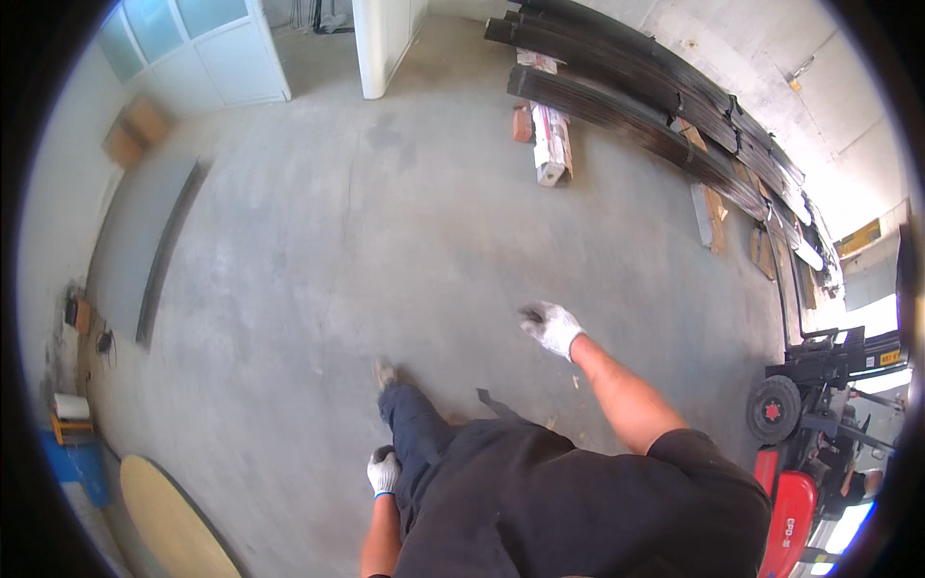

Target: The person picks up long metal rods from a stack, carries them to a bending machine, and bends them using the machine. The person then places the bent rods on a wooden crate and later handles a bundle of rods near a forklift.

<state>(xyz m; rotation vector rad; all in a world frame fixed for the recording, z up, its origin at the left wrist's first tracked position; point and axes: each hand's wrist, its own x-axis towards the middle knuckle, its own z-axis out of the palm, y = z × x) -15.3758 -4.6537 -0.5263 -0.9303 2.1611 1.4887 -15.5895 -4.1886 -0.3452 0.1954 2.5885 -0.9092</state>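
Observation:
White work gloves with dark grey fingers cover both my hands. My left hand [383, 472] hangs low beside my dark trouser leg [416, 424], its fingers curled in and no object showing in them. Farther forward, my right hand [553, 328] is held out over the grey concrete floor [385, 250]. Its fingers are bent together, and nothing sticks out of them. Neither hand touches any object around me. One shoe [385, 373] shows ahead of my body on the floor.
Bundles of long dark metal bars [636, 116] lie on blocks at the far right. A red forklift [790, 511] with a person on it stands at right. Along the left are a grey panel [145, 250], cardboard boxes [137, 130] and a round-edged tan board [169, 520]. White doors [207, 63] stand beyond.

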